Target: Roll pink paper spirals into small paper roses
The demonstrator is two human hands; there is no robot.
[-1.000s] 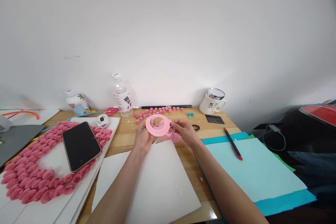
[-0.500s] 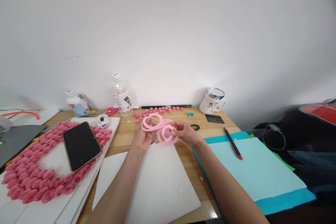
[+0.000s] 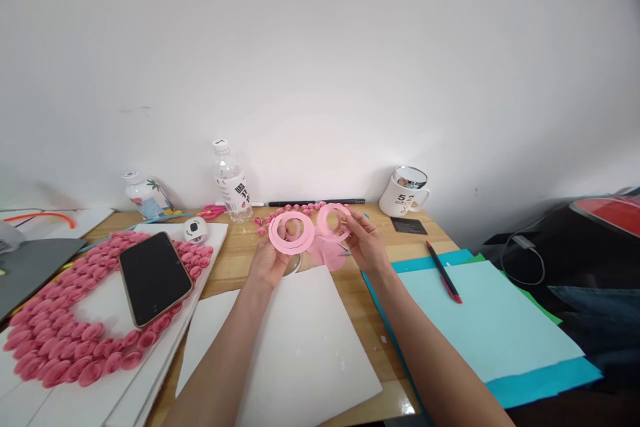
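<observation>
My left hand (image 3: 270, 260) is closed on a pink paper spiral (image 3: 291, 245) whose rings overlap. Close to its right, my right hand (image 3: 367, 240) pinches another pink paper ring strip (image 3: 327, 233) by its right edge. I cannot tell whether the two pieces are joined. Beneath and between the hands lie more pink paper pieces (image 3: 331, 257) on the table. A clear round roll (image 3: 294, 267), perhaps tape, shows partly under my left hand. Behind the hands sit several small pink rolled paper flowers (image 3: 263, 221), some of them hidden by the rings.
White sheets (image 3: 305, 353) lie in front. On the left, a phone (image 3: 156, 279) rests on a ring of pink paper flowers (image 3: 60, 340). A bottle (image 3: 234, 190) and a mug (image 3: 404, 193) stand by the wall. Blue sheets (image 3: 490, 320) with a pen (image 3: 444, 273) lie on the right.
My right hand has lifted its pink ring up and away from the left one, so the two are further apart. The left hand's spiral now faces me more flatly.
</observation>
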